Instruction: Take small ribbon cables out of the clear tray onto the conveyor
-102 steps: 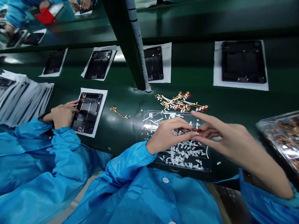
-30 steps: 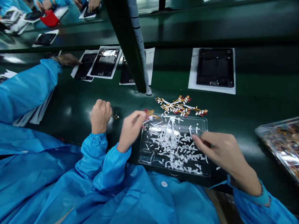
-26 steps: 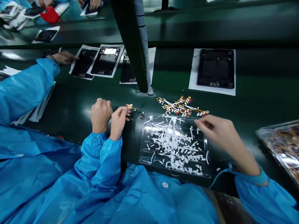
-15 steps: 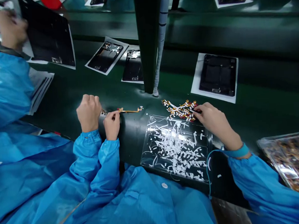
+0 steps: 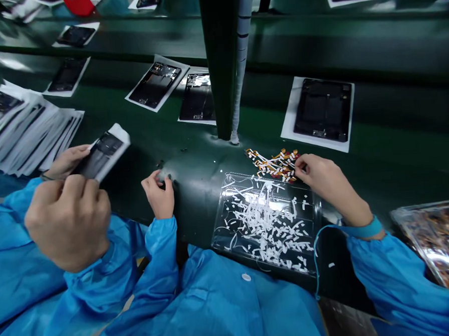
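My left hand is over the green bench, thumb and forefinger apart, with nothing visible between them. Small dark bits lie just beyond its fingertips. My right hand, a blue band at its wrist, is closed in a pinch at the right edge of a pile of orange flex cables with white strips on them. Its fingertips touch the pile and partly hide the cable they grip. Below the pile, a clear plastic tray holds many loose white strips.
A co-worker's fist is close on the left; their other hand holds a dark panel. Sheeted panels lie along the bench. A post rises mid-bench. Another clear tray of flex cables stands at right.
The flex cable at my left fingertips is gone from there, and those fingers have parted. The co-worker's fist has moved left and nearer the camera. My right hand stays at the pile.
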{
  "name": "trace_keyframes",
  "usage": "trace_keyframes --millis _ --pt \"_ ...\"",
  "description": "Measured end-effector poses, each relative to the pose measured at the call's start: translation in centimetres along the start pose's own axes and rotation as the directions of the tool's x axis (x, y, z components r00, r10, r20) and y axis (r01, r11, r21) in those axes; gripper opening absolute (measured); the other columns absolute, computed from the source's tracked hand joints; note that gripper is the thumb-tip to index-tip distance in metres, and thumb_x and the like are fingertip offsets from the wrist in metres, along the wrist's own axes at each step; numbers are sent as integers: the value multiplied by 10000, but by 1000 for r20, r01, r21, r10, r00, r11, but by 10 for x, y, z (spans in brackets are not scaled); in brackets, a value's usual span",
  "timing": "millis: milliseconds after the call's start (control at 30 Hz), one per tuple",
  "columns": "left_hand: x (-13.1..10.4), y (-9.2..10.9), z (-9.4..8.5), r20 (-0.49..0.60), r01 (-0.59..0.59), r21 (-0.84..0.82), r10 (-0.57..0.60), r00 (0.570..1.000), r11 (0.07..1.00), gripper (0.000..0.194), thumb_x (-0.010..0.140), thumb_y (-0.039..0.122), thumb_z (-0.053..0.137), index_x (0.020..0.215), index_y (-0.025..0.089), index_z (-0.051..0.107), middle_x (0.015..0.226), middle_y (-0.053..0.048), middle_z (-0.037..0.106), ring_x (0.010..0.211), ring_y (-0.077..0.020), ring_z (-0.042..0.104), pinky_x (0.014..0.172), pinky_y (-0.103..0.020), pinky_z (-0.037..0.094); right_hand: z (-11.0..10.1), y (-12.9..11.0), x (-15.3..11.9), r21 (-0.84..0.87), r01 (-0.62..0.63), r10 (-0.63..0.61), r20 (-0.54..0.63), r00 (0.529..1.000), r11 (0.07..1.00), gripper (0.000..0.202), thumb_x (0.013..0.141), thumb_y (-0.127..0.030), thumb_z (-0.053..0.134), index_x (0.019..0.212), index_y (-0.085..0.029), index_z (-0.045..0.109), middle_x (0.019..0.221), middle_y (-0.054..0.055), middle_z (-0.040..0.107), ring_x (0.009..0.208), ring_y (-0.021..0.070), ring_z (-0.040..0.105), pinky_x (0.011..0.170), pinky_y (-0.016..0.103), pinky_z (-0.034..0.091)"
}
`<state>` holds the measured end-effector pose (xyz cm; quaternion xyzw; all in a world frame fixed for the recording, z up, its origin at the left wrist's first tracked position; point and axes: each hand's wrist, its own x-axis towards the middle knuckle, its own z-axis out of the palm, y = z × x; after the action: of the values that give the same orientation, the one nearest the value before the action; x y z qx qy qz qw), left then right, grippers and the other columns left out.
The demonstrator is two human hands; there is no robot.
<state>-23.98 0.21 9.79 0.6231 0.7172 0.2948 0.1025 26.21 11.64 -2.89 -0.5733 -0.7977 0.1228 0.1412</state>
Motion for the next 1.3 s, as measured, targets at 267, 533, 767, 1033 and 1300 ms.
trace_keyframes --millis 267,533,767,1033,1300 --pt "-6 38 130 -176 107 -97 -123 977 990 135 932 227 614 1035 174 684 1037 -83 654 910 -218 641 798 -366 538 -13 2 3 165 29 -33 23 999 986 204 943 -331 605 862 -185 723 731 62 716 611 161 619 593 300 415" --pt "-32 112 196 249 97 -681 105 963 726 216 945 267 661 1140 193 716 1046 -77 730 878 -153 705 776 -277 573 -48 -38 -27 245 19 4 -94 996 969 234 967 -385 623 1008 -194 753 761 52 701 625 168 595 589 308 434" --pt "-39 171 217 327 96 -792 287 900 602 134 902 300 757 968 190 794 992 -75 792 910 -188 748 828 -311 617 -48 -88 -67 520 -46 56 -2 998 853 254 940 -473 657 992 -245 758 770 14 719 631 171 623 595 305 483" --pt "-46 168 204 169 -25 -735 219 961 678 195 921 256 740 1105 194 718 965 -43 801 864 -161 771 834 -305 639 -36 -103 -85 571 -115 208 -101 973 813 171 950 -406 664 953 -253 739 866 26 758 729 190 687 664 313 528" --pt "-60 175 206 -41 -335 -623 399 916 707 90 950 227 697 983 187 771 947 -54 794 847 -154 746 801 -306 639 -26 -116 -92 725 -157 281 -52 958 671 203 932 -431 685 984 -241 735 870 34 763 757 204 724 710 337 603"
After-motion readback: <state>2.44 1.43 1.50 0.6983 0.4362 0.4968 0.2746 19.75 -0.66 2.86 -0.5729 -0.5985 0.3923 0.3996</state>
